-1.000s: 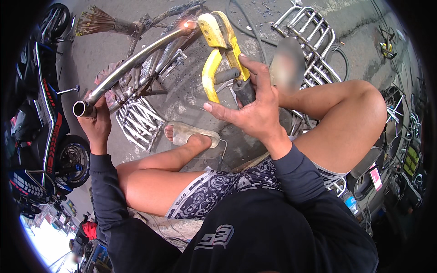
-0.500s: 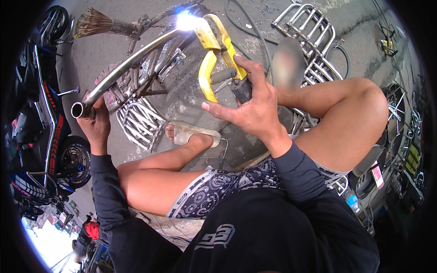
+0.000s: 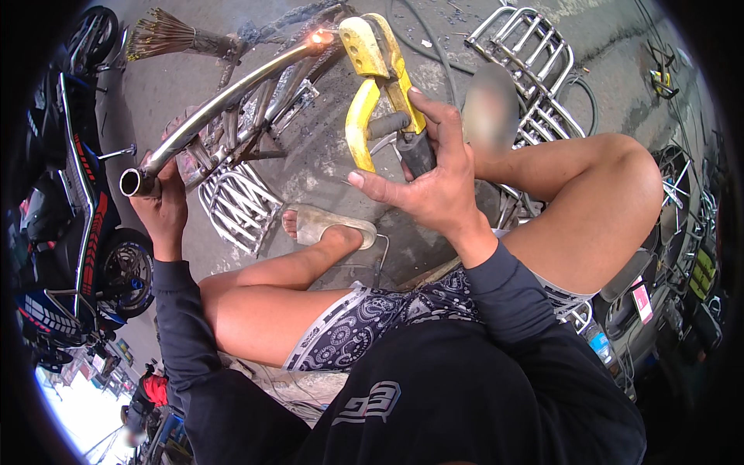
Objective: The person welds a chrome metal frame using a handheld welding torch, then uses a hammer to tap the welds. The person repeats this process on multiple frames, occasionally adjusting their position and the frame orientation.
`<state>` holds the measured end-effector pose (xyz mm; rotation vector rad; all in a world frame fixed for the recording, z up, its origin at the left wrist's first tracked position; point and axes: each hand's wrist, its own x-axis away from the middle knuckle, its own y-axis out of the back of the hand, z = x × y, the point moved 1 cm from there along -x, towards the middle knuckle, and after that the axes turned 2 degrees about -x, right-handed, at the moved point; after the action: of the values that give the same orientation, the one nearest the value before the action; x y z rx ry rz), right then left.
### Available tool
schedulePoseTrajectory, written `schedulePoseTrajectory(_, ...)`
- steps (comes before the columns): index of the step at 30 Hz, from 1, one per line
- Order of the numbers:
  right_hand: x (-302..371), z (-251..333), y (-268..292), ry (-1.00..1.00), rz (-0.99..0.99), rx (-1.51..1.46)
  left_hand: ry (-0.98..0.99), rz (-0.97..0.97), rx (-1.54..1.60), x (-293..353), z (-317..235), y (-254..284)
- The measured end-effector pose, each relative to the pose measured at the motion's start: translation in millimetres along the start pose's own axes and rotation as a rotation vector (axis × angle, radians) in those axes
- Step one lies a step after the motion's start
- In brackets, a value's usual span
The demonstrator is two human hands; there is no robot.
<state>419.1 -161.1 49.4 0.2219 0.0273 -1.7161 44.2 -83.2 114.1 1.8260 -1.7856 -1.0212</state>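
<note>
My left hand (image 3: pixel 161 209) is wrapped round the near end of a shiny metal tube (image 3: pixel 217 108), just below its open mouth. The tube belongs to a welded frame with thinner struts (image 3: pixel 260 124) under it. At its far end a small orange spot (image 3: pixel 318 37) glows. In my right hand (image 3: pixel 434 167) is a yellow welding electrode holder (image 3: pixel 372 93), gripped by its dark handle with thumb and fingers curled about it. The holder's jaws point away from me, just right of the glowing spot. Any electrode left in the jaws is too short to make out clearly.
A bundle of thin rods (image 3: pixel 167 37) lies at the far left. Barred metal racks (image 3: pixel 236 203) rest on the floor, another rack (image 3: pixel 527 46) at the far right. A cable (image 3: pixel 442 54) runs behind the holder. A motorcycle (image 3: pixel 77 209) stands on the left.
The bright blue-white arc at the tube's far end is gone, leaving an orange glow and some smoke. The electrode holder has shifted slightly right, away from the tube.
</note>
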Motion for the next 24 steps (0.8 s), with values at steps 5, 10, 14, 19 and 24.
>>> schedulePoseTrajectory(5, 0.4, -0.1, -0.1, 0.006, 0.019, 0.048, 0.056, -0.032, -0.006, -1.6, -2.0, 0.1)
schedulePoseTrajectory(10, -2.2, 2.1, -2.5, 0.029, 0.016, 0.052, 0.039, -0.040, 0.019, -3.5, -4.1, -1.3)
schedulePoseTrajectory(14, -4.5, 3.3, -3.1, 0.042, 0.010, 0.068, 0.052, -0.042, 0.052, -3.9, -5.7, -2.1)
schedulePoseTrajectory(19, -5.6, 3.5, -1.0, 0.053, 0.064, 0.104, 0.059, -0.048, 0.058, -3.5, -7.0, -2.8)
schedulePoseTrajectory(24, -5.3, 2.7, -2.9, 0.039, 0.031, 0.088, 0.043, -0.044, 0.064, -4.5, -8.5, -3.5)
